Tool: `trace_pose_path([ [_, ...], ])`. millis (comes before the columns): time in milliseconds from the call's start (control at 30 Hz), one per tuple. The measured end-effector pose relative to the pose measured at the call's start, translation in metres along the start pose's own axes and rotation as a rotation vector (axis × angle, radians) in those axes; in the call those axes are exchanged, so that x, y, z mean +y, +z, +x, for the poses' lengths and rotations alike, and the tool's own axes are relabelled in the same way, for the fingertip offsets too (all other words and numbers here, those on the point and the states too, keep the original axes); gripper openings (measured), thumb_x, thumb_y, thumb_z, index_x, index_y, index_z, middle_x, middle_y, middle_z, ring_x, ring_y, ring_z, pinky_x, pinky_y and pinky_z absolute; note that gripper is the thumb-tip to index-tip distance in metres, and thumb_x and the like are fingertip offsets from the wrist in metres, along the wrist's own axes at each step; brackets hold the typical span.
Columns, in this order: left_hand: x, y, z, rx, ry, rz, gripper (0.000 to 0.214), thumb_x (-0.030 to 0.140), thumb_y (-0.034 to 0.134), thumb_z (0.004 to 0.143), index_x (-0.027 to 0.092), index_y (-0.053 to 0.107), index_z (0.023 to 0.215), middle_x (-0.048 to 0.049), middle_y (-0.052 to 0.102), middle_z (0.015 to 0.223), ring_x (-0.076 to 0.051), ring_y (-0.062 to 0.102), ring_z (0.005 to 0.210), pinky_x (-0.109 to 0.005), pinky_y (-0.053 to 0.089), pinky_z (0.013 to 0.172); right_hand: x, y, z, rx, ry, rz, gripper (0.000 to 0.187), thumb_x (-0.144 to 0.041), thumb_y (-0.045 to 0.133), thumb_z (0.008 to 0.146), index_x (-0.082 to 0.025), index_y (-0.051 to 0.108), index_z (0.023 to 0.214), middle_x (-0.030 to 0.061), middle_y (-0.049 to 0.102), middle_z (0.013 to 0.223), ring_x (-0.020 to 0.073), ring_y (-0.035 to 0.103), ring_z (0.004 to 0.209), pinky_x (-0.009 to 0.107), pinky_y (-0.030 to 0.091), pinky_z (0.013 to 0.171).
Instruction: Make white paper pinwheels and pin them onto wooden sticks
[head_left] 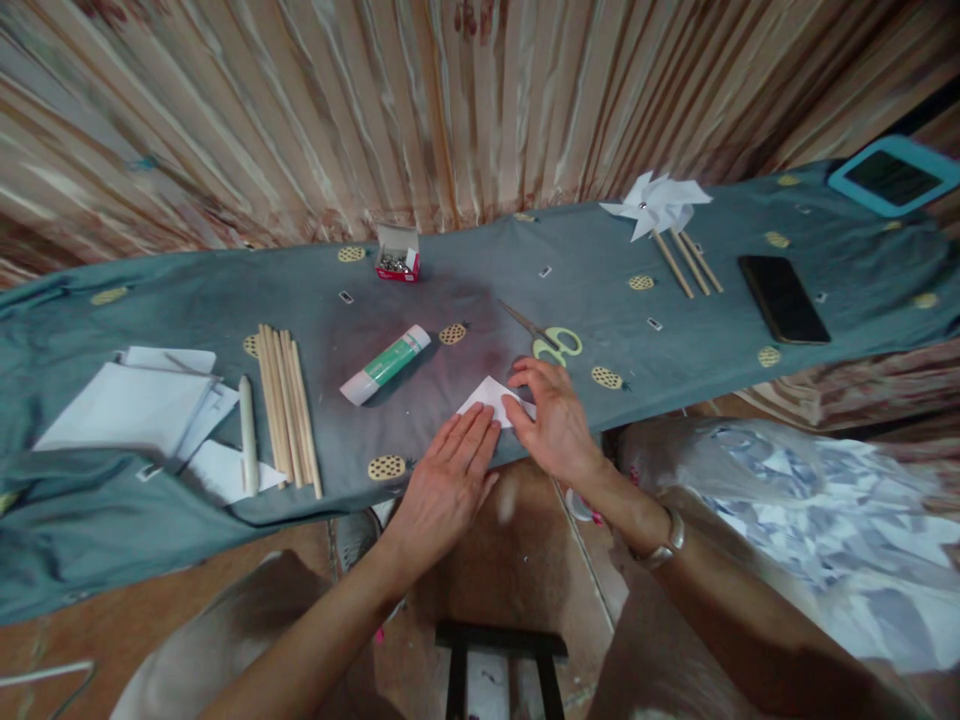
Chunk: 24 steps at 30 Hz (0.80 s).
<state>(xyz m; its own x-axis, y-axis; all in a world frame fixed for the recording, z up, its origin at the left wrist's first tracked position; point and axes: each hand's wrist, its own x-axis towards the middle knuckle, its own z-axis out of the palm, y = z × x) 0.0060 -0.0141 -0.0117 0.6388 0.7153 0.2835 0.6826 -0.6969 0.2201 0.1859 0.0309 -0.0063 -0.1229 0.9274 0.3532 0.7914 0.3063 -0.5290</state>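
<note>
A small folded piece of white paper (487,392) lies near the front edge of the cloth-covered table, its pointed top facing away from me. My left hand (450,475) rests flat, with stretched fingertips on the paper's lower left part. On the paper's right side is the thumb of my right hand (555,425); its curved index finger is apart from the thumb, and the other fingers are partly hidden. Just beyond that hand lie scissors with light green handles (559,345). A green and white glue stick (386,365) lies to the left of the paper.
Wooden sticks (285,410), a white pen-like tool (248,435) and white paper sheets (124,410) lie left. A small red box of metal pins (397,262) stands behind. Paper pinwheels (656,203), a black phone (784,300) and a blue-framed device (892,175) are right. Below is a bag of paper scraps (810,510).
</note>
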Motion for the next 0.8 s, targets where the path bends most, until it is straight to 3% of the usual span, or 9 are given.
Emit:
trace_pose_path([
  [200,0.0,-0.001,-0.001,-0.016,0.01,0.022,0.051,0.023,0.05,0.095,0.004,0.041,0.141,-0.0217,0.048,0.147,-0.029,0.04,0.141,-0.048,0.039,0.115,-0.003,0.001,-0.014,-0.048,-0.081,-0.134,0.034,-0.031,0.047,0.097,-0.012,0.055,0.124,0.02,0.055,0.137,0.0328,0.051,0.121,0.05,0.044,0.098],
  [467,-0.012,-0.016,-0.022,-0.054,-0.03,0.11,0.05,0.026,0.05,0.096,0.006,0.042,0.14,-0.0186,0.048,0.148,-0.028,0.041,0.14,-0.048,0.038,0.115,0.019,-0.002,-0.025,0.017,-0.138,-0.212,0.036,-0.032,0.048,0.097,-0.014,0.053,0.128,0.0195,0.057,0.136,0.0327,0.053,0.121,0.05,0.045,0.095],
  [800,-0.027,-0.026,-0.038,-0.022,-0.065,0.106,0.044,0.024,0.052,0.094,0.01,0.049,0.136,-0.0172,0.054,0.143,-0.028,0.048,0.135,-0.048,0.04,0.112,0.029,-0.013,-0.033,0.021,-0.109,-0.035,0.034,-0.021,0.043,0.097,-0.019,0.054,0.13,0.0168,0.055,0.135,0.03,0.051,0.126,0.055,0.044,0.104],
])
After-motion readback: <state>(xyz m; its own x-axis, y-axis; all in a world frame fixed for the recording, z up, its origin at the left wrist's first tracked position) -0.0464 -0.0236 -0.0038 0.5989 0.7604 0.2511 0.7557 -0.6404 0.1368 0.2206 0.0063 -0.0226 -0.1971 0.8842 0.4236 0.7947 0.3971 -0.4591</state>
